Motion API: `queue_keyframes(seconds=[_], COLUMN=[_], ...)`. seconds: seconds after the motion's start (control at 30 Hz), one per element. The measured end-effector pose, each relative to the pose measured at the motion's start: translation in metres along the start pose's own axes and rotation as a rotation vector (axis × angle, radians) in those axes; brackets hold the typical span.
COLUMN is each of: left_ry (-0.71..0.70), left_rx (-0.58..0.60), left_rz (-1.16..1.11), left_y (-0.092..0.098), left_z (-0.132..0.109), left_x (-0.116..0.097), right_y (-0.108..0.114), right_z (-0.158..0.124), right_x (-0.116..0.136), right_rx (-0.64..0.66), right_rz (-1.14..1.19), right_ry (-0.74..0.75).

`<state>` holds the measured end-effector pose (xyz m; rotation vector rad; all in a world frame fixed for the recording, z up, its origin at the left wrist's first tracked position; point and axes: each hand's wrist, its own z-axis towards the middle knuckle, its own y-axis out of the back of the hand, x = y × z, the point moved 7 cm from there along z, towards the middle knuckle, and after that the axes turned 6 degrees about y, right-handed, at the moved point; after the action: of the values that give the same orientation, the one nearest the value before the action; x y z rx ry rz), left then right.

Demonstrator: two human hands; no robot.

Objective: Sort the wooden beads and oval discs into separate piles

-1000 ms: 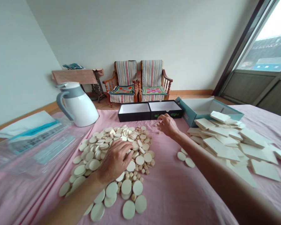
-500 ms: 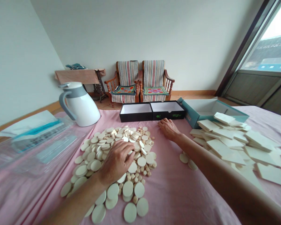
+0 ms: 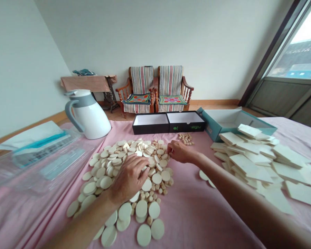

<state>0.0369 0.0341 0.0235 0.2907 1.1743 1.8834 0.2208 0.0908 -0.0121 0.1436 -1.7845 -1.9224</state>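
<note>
A heap of pale round wooden discs [image 3: 103,182] mixed with small wooden beads or cubes [image 3: 150,197] covers the cloth before me. My left hand [image 3: 129,176] lies over the middle of the heap, its fingers stretched loosely across the discs. At the heap's right edge my right hand [image 3: 180,151] is closed, with fingertips pressed together and bent down beside the small pieces. What lies between those fingers is hidden. Just beyond that hand sits a separate small pile of little wooden pieces [image 3: 186,139]. Two or three loose discs [image 3: 203,175] lie near my right forearm.
Two black boxes [image 3: 150,128] with white insides stand at the back, beside a teal box [image 3: 215,132]. Flat wooden squares [image 3: 251,166] are stacked at right. A white-grey jug [image 3: 93,119] and clear plastic packaging [image 3: 59,162] occupy the left of the pink cloth [image 3: 186,214].
My right hand has moved left and nearer, from before the black box to the heap's edge, uncovering the small pile of pieces. My left hand has stayed in place.
</note>
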Motion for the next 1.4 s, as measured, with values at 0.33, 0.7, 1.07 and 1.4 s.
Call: queue_keyframes(seconds=[0.33, 0.7, 1.07, 1.4], left_ry=[0.006, -0.005, -0.004, -0.013], left_rx=[-0.002, -0.020, 0.000, -0.003], left_rz=[0.000, 0.000, 0.008, -0.002], left_y=[0.000, 0.000, 0.002, 0.000], left_z=[-0.001, -0.002, 0.000, 0.000], left_x=[0.000, 0.001, -0.002, -0.002], right_y=[0.041, 0.009, 0.010, 0.046], right_z=[0.002, 0.042, 0.024, -0.054], right_x=[-0.026, 0.048, 0.046, 0.010], right_rx=[-0.252, -0.118, -0.204, 0.093], right_rz=[-0.087, 0.170, 0.177, 0.222], right_ry=[-0.174, 0.114, 0.057, -0.001])
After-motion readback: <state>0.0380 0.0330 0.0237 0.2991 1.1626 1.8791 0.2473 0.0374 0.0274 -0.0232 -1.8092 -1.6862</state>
